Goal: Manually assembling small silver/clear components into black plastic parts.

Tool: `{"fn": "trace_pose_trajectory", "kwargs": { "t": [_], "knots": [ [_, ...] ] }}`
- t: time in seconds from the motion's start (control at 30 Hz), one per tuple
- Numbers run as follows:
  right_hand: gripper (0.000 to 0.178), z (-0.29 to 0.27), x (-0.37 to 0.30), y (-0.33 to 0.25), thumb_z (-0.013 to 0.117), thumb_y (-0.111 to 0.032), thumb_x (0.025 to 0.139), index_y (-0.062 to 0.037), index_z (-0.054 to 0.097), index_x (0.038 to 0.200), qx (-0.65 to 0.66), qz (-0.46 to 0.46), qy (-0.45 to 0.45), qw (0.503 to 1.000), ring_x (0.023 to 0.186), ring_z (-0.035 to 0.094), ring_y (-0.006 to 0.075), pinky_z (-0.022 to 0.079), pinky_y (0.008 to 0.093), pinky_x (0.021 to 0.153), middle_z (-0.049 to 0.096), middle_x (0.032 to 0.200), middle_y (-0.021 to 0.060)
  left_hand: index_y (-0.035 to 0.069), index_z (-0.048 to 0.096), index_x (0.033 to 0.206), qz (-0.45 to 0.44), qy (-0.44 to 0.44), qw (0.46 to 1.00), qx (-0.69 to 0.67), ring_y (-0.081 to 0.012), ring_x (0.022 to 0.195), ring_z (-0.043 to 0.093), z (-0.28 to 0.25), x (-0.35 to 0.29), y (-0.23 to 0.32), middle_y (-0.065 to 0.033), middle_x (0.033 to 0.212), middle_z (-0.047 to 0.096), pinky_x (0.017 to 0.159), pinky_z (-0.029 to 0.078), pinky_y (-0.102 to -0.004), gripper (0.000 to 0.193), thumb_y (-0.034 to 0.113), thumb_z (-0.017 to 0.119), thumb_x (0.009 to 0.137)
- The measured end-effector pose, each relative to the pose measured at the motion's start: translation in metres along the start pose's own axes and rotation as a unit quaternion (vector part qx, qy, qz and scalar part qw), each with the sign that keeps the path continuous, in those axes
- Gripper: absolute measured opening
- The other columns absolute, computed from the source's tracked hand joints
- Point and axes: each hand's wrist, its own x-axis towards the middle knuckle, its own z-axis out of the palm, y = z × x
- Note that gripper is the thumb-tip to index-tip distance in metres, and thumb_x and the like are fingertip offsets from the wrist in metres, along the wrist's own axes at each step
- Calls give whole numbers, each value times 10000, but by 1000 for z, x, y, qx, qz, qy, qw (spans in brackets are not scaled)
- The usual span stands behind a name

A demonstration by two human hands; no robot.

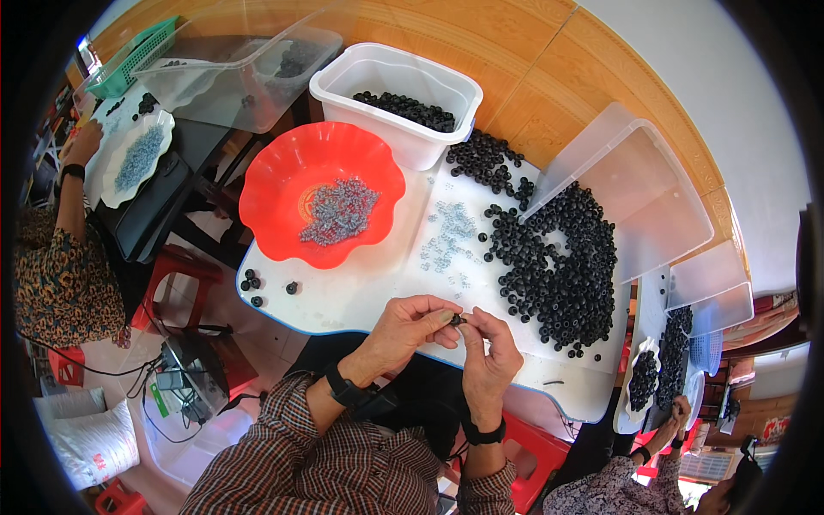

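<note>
Left hand [416,333] and right hand [491,360] pinching a small black part [457,319]
It is between their fingertips, at the bench's [343,300] near edge; beyond lie clear bits [448,230], a red bowl [273,197] left, heaped black parts [584,266] right.

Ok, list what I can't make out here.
All in the head view:
- Dark piece: left hand and right hand cover much of it.
- White tub: its floor is hidden under black beads.
- Clear bits in the red bowl: too small to count.
- Co-worker at left: head cut off by the dark rim.
</note>
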Motion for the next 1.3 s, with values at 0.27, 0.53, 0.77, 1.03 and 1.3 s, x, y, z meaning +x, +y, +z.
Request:
{"fn": "trace_pose_trajectory", "kwargs": {
  "t": [0.27,0.53,0.77,1.03,1.3],
  "knots": [
    [260,0,-1,-2,706,55,815,5,653,1064,-7,-20,-8,1000,747,655,159,529,263,676,664,864,102,-47,627,1138,1,8,1000,4,-150,766,689,0,0,-2,-118,932,689,702,605,-285,214,63,553,970],
    [300,1,-5,0,703,61,807,2,644,1096,-35,-38,-13,999,735,656,173,532,274,657,655,854,108,-50,634,1119,-11,34,994,108,-153,750,693,8,-6,6,-115,911,694,678,611,-289,207,72,557,970],
    [316,1,-5,-4,706,39,814,4,636,1121,-56,-57,-14,997,726,648,157,536,273,654,663,856,103,-69,628,1111,11,42,995,95,-160,762,694,17,-10,11,-125,919,693,707,600,-277,236,112,566,974],
    [354,5,-7,-2,708,58,793,-5,629,1133,-88,-85,-19,992,692,641,223,529,306,619,629,841,122,-81,636,1103,-17,52,988,147,-165,828,686,22,-10,16,-122,947,692,738,590,-285,254,125,594,962],
    [311,0,-9,-10,669,56,846,20,612,1150,62,10,22,998,807,653,128,535,257,714,685,958,103,-88,604,1158,-17,-8,1000,-21,-204,825,700,3,-6,17,-173,985,687,756,604,-322,273,106,565,970]
  ]
}}
